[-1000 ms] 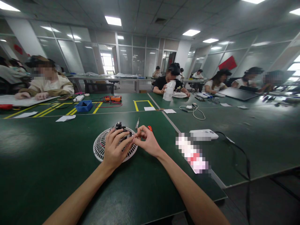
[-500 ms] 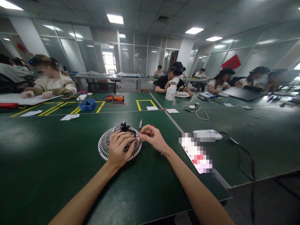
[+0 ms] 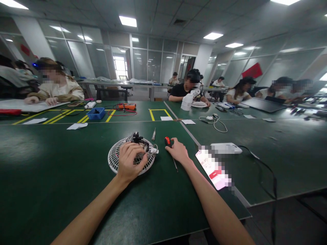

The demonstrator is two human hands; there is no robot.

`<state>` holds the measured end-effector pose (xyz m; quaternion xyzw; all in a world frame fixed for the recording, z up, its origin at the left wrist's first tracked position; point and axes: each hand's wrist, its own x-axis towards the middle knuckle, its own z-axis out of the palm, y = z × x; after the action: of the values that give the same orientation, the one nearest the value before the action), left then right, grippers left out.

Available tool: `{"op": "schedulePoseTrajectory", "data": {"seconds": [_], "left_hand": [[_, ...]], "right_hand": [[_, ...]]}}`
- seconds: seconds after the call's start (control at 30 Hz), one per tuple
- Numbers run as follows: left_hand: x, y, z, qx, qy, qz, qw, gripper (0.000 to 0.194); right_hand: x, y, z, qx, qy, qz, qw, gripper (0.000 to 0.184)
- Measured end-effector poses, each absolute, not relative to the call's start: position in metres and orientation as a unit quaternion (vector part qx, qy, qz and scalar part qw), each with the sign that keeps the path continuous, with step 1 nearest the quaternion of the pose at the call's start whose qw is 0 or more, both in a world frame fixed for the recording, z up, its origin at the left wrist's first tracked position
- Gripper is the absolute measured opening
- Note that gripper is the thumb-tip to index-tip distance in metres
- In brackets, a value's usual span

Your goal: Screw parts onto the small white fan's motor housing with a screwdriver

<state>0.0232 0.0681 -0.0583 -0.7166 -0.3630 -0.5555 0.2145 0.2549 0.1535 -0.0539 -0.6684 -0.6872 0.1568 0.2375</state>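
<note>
A round white fan grille [image 3: 113, 160] lies on the green table, with a black motor part [image 3: 136, 137], loose wires and a small white piece [image 3: 154, 150] on top. My left hand [image 3: 131, 160] rests over its middle with curved fingers, holding the assembly; the parts beneath my palm are hidden. To the right, my right hand [image 3: 178, 151] has its thumb and fingers closed about the red-and-black handle of a screwdriver [image 3: 167, 141]. The screwdriver's thin shaft points toward me. Behind the grille lies a small, clear-handled screwdriver [image 3: 153, 134].
A lit phone [image 3: 212, 170] and a white device [image 3: 224, 148] with a black cable lie at right. Farther back are a blue bin [image 3: 96, 113], an orange multimeter [image 3: 127, 106], paper slips and a coiled cable [image 3: 219, 123]. A co-worker [image 3: 189, 88] sits opposite.
My right hand has left the white piece at the grille's edge and moved right to the red-and-black screwdriver. My left hand stays on the fan assembly.
</note>
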Motion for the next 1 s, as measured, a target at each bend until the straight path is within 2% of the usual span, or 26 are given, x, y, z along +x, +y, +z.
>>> {"op": "schedulePoseTrajectory", "data": {"seconds": [0.17, 0.27, 0.33, 0.4, 0.5, 0.8, 1.0], "left_hand": [[0.023, 0.068, -0.059, -0.721, -0.362, -0.553, 0.208, 0.019], [0.022, 0.068, -0.060, -0.723, -0.364, -0.551, 0.204, 0.020], [0.020, 0.069, -0.060, -0.721, -0.365, -0.550, 0.208, 0.020], [0.018, 0.070, -0.059, -0.717, -0.367, -0.552, 0.218, 0.020], [0.015, 0.072, -0.059, -0.709, -0.371, -0.556, 0.226, 0.019], [0.014, 0.074, -0.063, -0.705, -0.387, -0.560, 0.201, 0.014], [0.014, 0.074, -0.063, -0.708, -0.389, -0.552, 0.209, 0.011]], "right_hand": [[0.257, 0.160, -0.053, -0.651, -0.638, 0.246, 0.330, 0.046], [0.253, 0.161, -0.049, -0.579, -0.567, 0.397, 0.430, 0.042], [0.250, 0.158, -0.044, -0.493, -0.520, 0.506, 0.480, 0.053], [0.246, 0.152, -0.038, -0.414, -0.490, 0.587, 0.494, 0.063], [0.240, 0.142, -0.029, -0.346, -0.457, 0.657, 0.490, 0.053], [0.235, 0.143, -0.031, -0.307, -0.352, 0.653, 0.596, 0.050], [0.237, 0.144, -0.032, -0.310, -0.356, 0.635, 0.611, 0.051]]}}
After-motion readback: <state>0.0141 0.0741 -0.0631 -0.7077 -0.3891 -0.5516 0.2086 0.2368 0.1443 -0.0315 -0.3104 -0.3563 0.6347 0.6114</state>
